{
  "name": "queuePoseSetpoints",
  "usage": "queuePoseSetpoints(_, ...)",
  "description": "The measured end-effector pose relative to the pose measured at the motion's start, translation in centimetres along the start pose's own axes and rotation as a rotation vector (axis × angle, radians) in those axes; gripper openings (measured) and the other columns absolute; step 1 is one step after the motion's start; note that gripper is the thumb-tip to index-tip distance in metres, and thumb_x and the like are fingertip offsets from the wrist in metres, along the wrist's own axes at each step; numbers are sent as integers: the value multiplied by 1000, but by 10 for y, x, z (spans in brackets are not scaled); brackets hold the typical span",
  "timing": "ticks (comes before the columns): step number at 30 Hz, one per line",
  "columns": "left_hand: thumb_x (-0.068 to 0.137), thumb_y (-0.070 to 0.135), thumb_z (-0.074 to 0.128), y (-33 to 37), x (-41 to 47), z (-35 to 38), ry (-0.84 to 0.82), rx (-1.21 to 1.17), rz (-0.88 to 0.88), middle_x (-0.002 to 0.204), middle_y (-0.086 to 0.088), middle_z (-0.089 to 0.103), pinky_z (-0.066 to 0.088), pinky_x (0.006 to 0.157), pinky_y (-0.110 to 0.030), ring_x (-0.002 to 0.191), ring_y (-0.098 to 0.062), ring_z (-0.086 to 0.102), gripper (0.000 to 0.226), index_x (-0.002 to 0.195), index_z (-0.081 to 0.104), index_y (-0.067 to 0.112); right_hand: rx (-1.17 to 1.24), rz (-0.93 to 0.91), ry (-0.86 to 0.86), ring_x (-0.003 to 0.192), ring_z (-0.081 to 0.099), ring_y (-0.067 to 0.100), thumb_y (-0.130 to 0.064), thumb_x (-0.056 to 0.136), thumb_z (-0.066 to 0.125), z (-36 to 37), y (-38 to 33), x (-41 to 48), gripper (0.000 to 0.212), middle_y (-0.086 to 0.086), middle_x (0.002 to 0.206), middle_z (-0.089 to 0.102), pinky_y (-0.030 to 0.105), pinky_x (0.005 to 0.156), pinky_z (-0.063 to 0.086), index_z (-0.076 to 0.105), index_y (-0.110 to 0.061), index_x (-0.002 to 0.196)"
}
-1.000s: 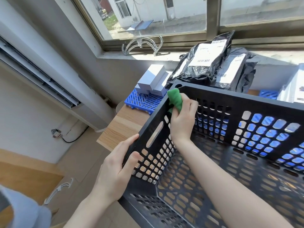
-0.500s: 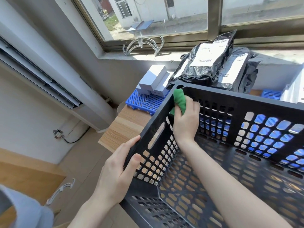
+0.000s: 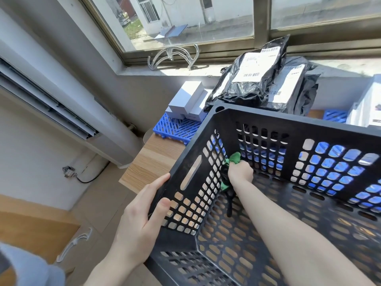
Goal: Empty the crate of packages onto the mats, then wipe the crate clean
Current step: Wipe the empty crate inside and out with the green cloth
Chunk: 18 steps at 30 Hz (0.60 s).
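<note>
A black perforated plastic crate (image 3: 288,122) fills the lower right, with no packages inside. My left hand (image 3: 142,215) grips its left wall near the handle slot, thumb inside and fingers outside. My right hand (image 3: 240,172) holds a green cloth (image 3: 235,158) pressed into the crate's inner far-left corner, low against the walls. Black packages with white labels (image 3: 259,81) are piled behind the crate. White boxes (image 3: 189,100) lie on a blue mat (image 3: 175,129).
The crate sits on a wooden table (image 3: 152,159) whose left edge drops to the floor. A white air conditioner (image 3: 61,104) stands at the left. Another blue mat (image 3: 335,115) and a white package (image 3: 369,108) are at the far right. The window sill holds a clear hanger (image 3: 173,56).
My right hand has slid the green cloth down from the crate's top rim corner into the inner corner, lower on the wall. My left hand keeps its hold on the left wall.
</note>
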<state>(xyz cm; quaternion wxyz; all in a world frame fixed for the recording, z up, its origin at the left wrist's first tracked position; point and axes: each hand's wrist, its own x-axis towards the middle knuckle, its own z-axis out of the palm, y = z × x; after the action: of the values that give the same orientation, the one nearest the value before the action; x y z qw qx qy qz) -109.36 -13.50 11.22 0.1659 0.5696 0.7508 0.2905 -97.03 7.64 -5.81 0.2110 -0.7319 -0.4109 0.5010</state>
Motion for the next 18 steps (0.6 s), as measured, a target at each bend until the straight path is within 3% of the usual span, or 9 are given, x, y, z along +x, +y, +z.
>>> queuePoseSetpoints(2,86,75,30,1,0,0,2,-4,-6,130,34,54,38,93,-15,125,7,48,57,132,49,48,61,-108,60,98,57,35,-30,95,47,0,-3,-10,25,13,106,63,35,76,40,61,-9,97)
queuePoseSetpoints(5,85,77,29,1,0,-1,4,-13,-5,129,34,53,38,93,-17,124,9,47,57,132,49,50,116,-441,187,82,51,22,-32,95,52,-6,-17,-34,23,4,96,56,31,68,34,56,-10,92)
queuePoseSetpoints(10,88,69,34,1,0,0,3,-16,-6,129,32,55,34,93,-4,125,7,48,52,132,50,48,221,-793,348,76,50,15,-32,94,56,-25,-61,-54,23,2,91,57,29,63,38,59,-9,95)
queuePoseSetpoints(13,88,64,35,1,-1,0,3,-14,-3,130,31,55,34,93,-3,125,6,48,51,132,51,45,161,-806,389,75,50,16,-31,93,57,-25,-58,-49,23,3,93,57,29,63,37,59,-9,99)
queuePoseSetpoints(18,89,61,36,1,-1,0,1,-20,3,130,29,56,34,94,-5,126,5,48,52,133,52,40,-26,-619,328,77,55,28,-31,93,56,-4,-7,-21,23,5,94,56,31,63,32,57,-9,99)
